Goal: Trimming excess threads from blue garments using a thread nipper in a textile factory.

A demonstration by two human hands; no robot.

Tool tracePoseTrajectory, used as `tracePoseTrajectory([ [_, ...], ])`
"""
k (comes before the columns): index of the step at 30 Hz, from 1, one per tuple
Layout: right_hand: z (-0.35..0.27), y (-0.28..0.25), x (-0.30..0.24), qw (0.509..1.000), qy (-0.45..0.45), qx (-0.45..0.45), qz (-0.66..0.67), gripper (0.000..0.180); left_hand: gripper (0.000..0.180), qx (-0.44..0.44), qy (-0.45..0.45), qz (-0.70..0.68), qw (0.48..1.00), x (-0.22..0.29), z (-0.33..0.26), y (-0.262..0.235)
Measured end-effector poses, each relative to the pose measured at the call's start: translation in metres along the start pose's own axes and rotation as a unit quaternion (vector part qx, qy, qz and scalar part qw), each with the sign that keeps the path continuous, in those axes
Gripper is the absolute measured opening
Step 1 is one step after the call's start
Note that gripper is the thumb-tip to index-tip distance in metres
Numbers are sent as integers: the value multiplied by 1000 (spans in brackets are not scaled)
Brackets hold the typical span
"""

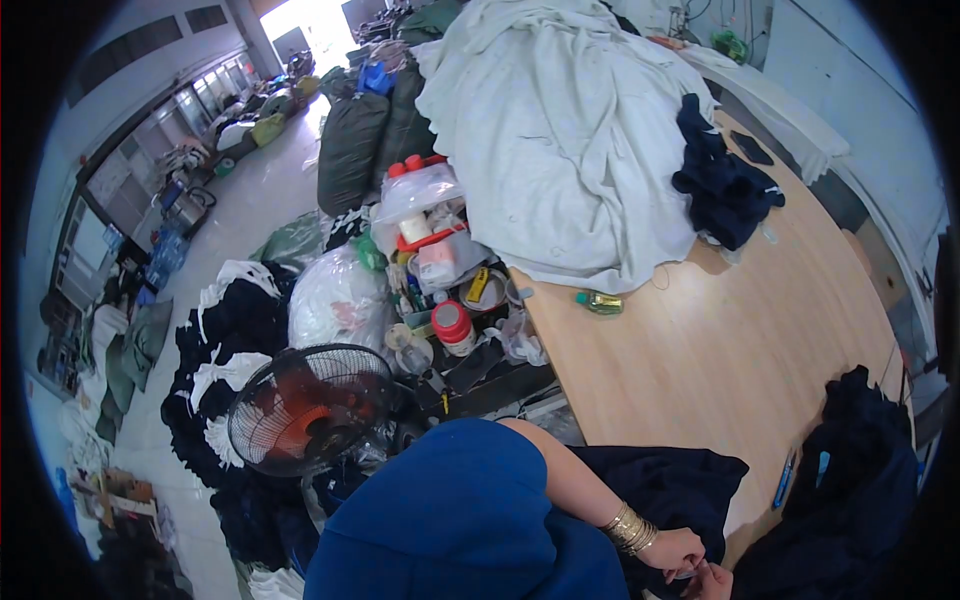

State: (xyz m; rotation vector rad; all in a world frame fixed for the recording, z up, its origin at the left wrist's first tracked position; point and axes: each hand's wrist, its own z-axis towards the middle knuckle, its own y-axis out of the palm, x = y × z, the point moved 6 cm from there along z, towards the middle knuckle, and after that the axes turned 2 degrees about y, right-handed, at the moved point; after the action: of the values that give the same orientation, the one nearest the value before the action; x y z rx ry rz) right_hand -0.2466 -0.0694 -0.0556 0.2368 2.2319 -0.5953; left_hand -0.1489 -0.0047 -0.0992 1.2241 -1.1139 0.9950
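Gold bangles circle the wrist of my left hand point(672, 548), which reaches in from a blue sleeve at the lower edge. Its fingers are closed and meet those of my right hand point(712, 583), also closed in a pinch. Something small and pale shows between the fingertips, too small to name. Dark navy cloth point(665, 485) lies on the table under and beside my left forearm. To the right is a heap of dark navy garments point(845, 490), with a blue pen point(783, 480) at its left side.
On the wooden table point(700, 350) lie a small green-capped bottle point(600, 302), a big white cloth pile point(580, 150), a navy garment point(725, 185) and a dark phone point(751, 148). A fan point(312, 410), a red-lidded jar point(453, 325) and stuffed bags stand at left.
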Motion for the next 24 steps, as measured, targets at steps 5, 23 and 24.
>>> tracePoseTrajectory([
  [5,-6,4,-4,991,-12,57,119,22,12,-12,60,23,998,-1,7,-3],
  [23,-8,-5,-14,825,-247,460,-216,31,14,111,106,254,955,40,38,-34],
  [24,-7,-2,-27,798,-282,472,-245,28,14,118,46,213,969,47,34,-44],
])
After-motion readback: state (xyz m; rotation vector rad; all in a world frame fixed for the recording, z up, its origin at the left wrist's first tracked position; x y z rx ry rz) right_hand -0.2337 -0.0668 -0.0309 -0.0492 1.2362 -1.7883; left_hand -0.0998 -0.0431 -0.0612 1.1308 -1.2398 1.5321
